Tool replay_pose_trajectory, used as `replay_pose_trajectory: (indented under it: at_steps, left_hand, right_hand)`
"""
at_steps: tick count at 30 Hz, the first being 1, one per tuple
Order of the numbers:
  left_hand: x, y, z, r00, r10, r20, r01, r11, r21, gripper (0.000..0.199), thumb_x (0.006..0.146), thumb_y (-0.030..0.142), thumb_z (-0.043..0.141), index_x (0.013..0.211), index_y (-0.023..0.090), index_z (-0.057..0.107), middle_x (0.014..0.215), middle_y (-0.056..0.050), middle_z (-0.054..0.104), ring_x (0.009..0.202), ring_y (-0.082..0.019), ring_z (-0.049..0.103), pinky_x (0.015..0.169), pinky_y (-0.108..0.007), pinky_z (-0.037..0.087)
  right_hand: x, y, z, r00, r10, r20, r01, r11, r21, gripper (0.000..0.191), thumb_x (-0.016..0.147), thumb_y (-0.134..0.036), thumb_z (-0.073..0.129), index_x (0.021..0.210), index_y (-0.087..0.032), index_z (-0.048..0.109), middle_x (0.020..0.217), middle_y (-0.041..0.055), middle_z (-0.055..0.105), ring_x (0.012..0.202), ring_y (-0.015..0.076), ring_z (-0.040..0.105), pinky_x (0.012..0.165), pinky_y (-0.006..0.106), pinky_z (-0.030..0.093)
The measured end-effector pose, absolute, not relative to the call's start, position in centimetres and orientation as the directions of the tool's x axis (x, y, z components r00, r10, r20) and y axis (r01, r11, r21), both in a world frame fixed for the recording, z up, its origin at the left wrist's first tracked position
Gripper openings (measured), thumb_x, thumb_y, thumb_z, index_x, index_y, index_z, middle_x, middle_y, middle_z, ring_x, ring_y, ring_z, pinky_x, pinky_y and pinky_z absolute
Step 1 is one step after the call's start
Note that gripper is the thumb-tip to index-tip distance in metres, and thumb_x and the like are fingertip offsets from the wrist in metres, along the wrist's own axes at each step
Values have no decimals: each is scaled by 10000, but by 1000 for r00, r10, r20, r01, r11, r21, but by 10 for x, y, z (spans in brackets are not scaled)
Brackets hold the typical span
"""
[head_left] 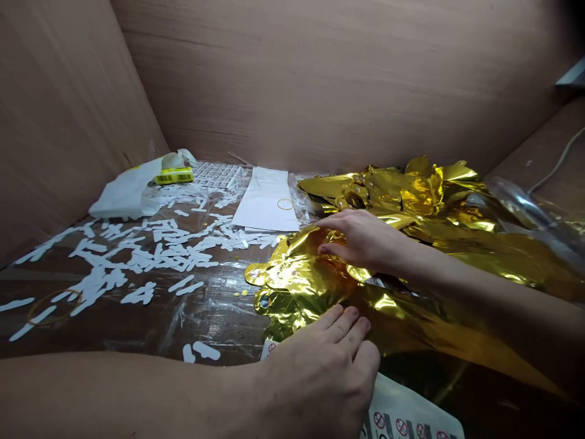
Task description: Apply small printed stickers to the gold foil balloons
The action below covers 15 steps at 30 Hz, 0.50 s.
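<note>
Shiny gold foil balloons (301,274), flat and uninflated with rounded lobes, lie before me. My right hand (359,238) reaches in from the right over them, its fingers bent around a fold of foil and its thumb apart below. At the lower middle, my left hand (326,360) rests palm down, fingers together and laid on the near edge of the foil; its thumb is hidden. Partly under that hand is a white printed sheet (411,408) with red prohibition symbols. Small tabs with holes show at the foil's left edge.
Many white paper strips (159,250) are scattered at left. Behind them are a white bag (128,192), a yellow packet (173,175) and white paper (267,198) bearing a rubber band (286,204). More gold foil (425,189) is heaped at the back right. Wooden panels (297,79) enclose the table.
</note>
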<state>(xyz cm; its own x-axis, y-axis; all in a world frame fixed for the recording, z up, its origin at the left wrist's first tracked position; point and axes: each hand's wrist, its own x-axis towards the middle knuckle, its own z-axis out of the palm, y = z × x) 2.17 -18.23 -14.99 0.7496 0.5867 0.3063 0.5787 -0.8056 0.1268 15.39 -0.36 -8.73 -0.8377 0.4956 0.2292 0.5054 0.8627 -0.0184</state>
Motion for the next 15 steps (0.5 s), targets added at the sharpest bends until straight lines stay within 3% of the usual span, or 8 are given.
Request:
replay_pose_trajectory:
  at_steps: [3,6,8,11,15]
  left_hand:
    - [21,-183,-147,750,589,302,572,-806,152,466,959,297,509,1269,-45,575,1494,-308,503,1424,-375,478,1251,-450,312]
    - [19,-184,-142,743,611,274,581,-792,190,484,944,285,535,1295,-47,562,1521,-315,466,1448,-371,446,1258,-452,308]
    - [19,-184,-140,750,609,260,570,-793,213,523,921,289,574,1315,-55,549,1538,-318,441,1469,-369,414,1267,-446,296]
    - [17,-185,-139,762,594,259,546,-804,236,598,875,308,639,1327,-70,537,1538,-320,441,1475,-376,402,1271,-438,292]
    - [16,-186,-140,757,594,272,540,-803,253,557,891,294,616,1320,-55,547,1527,-293,475,1462,-360,428,1263,-418,310]
  right_hand:
    - [173,-1,-91,-822,552,137,549,833,-68,493,907,-408,705,1354,-205,664,1174,130,760,1049,298,721,883,382,543]
    - [178,-4,-101,-785,605,134,577,792,-199,378,942,-391,666,1295,-264,715,1123,81,787,966,262,755,817,327,555]
    - [175,-8,-109,-752,630,195,587,774,-238,253,943,-313,655,1155,-265,786,1053,66,804,883,236,763,783,302,548]
    - [173,-11,-109,-709,626,326,592,779,-209,215,920,-208,636,1015,-234,826,928,71,814,762,216,753,730,301,538]
    - [197,-5,-60,-594,604,532,605,771,-199,219,915,-273,640,1007,-197,823,890,55,810,722,175,732,686,284,510]
